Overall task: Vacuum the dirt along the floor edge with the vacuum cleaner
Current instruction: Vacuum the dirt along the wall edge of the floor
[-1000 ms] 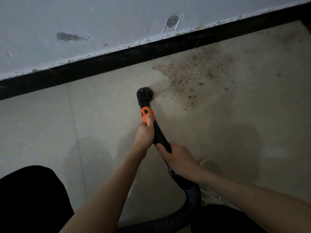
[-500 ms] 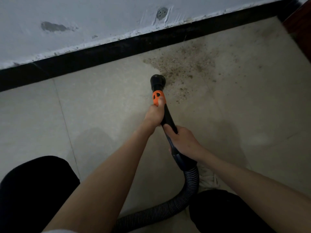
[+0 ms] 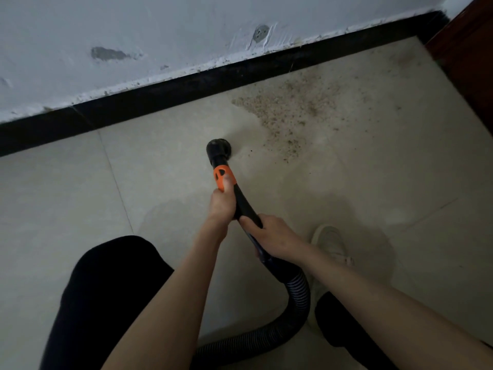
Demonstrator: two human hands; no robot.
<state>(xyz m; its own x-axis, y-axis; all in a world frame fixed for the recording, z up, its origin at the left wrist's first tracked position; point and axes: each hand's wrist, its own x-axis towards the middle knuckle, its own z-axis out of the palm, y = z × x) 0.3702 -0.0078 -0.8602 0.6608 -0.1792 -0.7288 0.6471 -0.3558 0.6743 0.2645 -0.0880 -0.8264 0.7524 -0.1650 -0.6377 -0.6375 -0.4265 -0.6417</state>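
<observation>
A: Hands? Left hand (image 3: pixel 221 204) grasps the black vacuum wand (image 3: pixel 244 201) just behind its orange collar (image 3: pixel 223 177), thumb on it; right hand (image 3: pixel 272 236) grasps it further back.

B: Nozzle?

A: Round black nozzle (image 3: pixel 219 148) on the beige tiled floor (image 3: pixel 160 169), left of gritty brown dirt (image 3: pixel 288 113) near the black skirting (image 3: pixel 160 100). Ribbed hose (image 3: pixel 296 311) curves back. Scuffed white wall (image 3: pixel 133 28).

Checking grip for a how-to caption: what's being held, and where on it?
The vacuum wand: left hand grips at the orange collar, right hand grips lower, above the hose.
</observation>
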